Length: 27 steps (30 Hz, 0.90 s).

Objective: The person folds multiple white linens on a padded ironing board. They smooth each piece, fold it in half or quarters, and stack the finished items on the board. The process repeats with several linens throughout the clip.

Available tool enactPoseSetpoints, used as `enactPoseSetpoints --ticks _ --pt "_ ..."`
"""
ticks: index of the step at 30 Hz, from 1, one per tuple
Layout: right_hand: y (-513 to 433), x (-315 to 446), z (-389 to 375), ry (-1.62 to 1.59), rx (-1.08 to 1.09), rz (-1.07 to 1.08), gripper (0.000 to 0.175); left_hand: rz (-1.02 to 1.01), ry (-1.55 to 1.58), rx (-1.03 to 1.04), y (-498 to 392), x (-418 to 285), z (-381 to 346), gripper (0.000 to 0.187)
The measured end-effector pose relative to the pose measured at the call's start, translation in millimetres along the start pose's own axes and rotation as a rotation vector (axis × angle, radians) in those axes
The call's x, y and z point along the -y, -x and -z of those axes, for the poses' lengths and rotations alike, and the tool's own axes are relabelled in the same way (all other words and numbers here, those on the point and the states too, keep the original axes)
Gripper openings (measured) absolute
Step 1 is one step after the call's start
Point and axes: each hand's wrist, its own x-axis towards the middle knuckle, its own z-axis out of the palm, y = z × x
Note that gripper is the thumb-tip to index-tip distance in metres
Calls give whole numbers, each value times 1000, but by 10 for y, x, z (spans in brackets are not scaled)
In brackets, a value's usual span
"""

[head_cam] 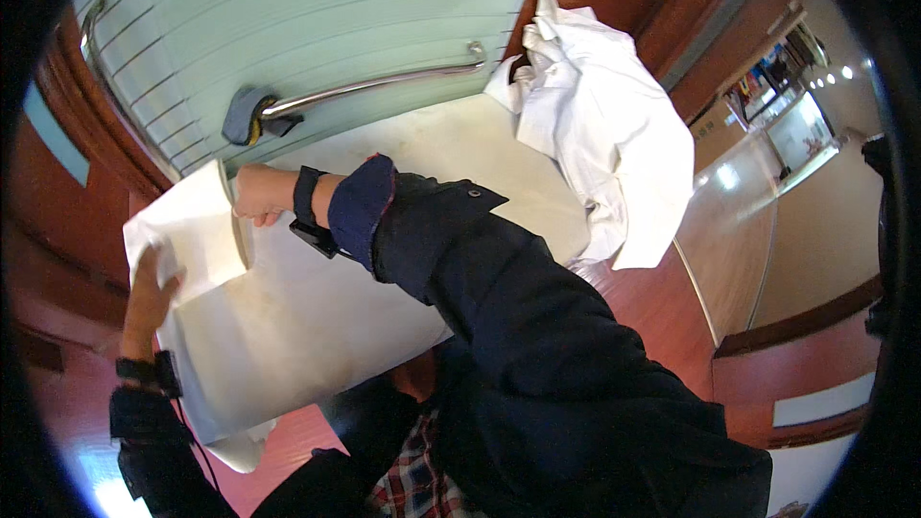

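Observation:
A folded white cloth (198, 241) lies at the left end of a table with a pale cover (338, 324). My left hand (151, 288), slightly blurred, rests against the cloth's near left side with thumb and fingers apart. At the cloth's right edge is my right hand (260, 191), its fingers curled. Whether it grips the fabric is hidden by the back of the hand. Both wrists wear black straps, and the right arm crosses over the table. A larger white cloth (597, 122) lies crumpled at the table's right end and hangs over its edge.
A striped frosted-glass panel (324, 7) rises behind the table, with a metal bar (374, 88) along it. A grey fabric item (248, 115) hangs on the bar's left end. Reddish wood doors (79, 223) stand at the left. Reddish flooring (647, 295) shows at right.

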Motion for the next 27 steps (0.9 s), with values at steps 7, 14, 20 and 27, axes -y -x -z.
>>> enactPoseSetpoints --ticks 7,14,20,27 --pt "1573 -902 2062 873 -733 84 21 -90 -39 119 1064 -1355 274 58" --pt "4021 -1907 3403 1153 -1178 -722 42 -16 261 -18 1793 -2313 47 52" --pt "4441 -1907 3336 1267 -1197 -493 16 -100 456 -37 1933 -2965 -240 45" --pt "4118 -893 2159 930 -1095 411 14 -91 811 96 1720 -3328 -452 47"
